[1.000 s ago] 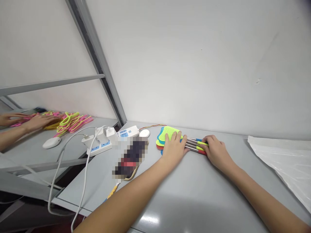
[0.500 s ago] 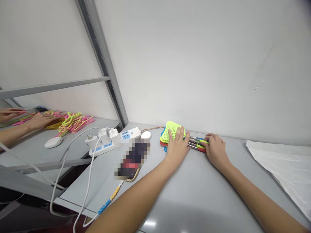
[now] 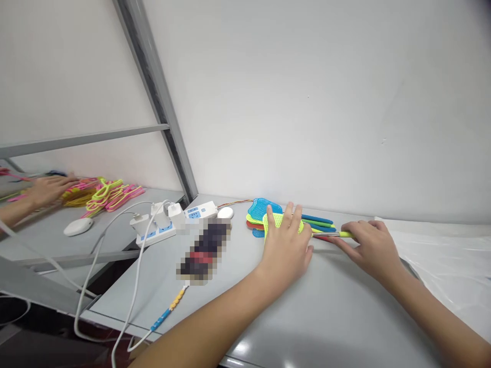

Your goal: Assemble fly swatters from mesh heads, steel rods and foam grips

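Yellow-green mesh forms the head of a fly swatter (image 3: 278,221) lying at the near edge of a pile on the grey surface (image 3: 345,301). The left hand (image 3: 286,248) is palm down over that head, fingers spread and not curled around it. The right hand (image 3: 367,245) grips the swatter's handle between thumb and fingers, the metal shaft running bare between the two hands. Just behind lies a blue swatter (image 3: 262,207), with blue and green handles (image 3: 318,220) beside one another and a red edge showing below. Left of the pile sit a white round object (image 3: 225,213), a blurred-out phone (image 3: 205,253) and a power strip (image 3: 159,235) with white plugs. White plastic sheeting (image 3: 452,271) lies to the right. Farther left, another person's hand (image 3: 48,190) is beside pink and yellow cords (image 3: 111,194).
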Available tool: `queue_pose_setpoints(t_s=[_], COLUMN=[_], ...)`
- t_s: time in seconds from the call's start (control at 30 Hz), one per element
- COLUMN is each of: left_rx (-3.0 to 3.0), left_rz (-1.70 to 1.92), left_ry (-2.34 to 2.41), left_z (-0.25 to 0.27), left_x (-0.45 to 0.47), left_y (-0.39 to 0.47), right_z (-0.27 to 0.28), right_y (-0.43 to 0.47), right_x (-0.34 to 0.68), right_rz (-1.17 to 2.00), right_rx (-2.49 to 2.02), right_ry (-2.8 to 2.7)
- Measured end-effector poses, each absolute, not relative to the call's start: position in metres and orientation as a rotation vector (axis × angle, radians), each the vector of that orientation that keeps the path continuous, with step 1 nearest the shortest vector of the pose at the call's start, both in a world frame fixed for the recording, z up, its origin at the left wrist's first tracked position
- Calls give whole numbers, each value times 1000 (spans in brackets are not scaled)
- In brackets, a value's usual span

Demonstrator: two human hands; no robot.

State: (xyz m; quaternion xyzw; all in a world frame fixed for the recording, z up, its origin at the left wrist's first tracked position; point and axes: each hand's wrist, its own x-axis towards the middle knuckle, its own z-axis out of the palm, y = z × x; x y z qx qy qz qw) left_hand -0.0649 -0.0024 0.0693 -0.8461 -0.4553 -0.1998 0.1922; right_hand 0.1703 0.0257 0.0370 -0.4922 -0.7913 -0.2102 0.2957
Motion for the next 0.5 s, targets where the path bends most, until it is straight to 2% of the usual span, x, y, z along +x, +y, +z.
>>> queue_pose_setpoints(t_s=[0.2,0.5], left_rx=[-2554,-2715], left_rz=[-464,-446], left_ry=[-1353,-1351], left_z=[66,57], left_x=[-66,-57], left_y=[-16,-16], right_z=[27,12], right_y=[24,4], right_x=[183,147], right_rz=[-579,-430], right_rx=[-1182,-1014], right_ry=[-2323,-2429])
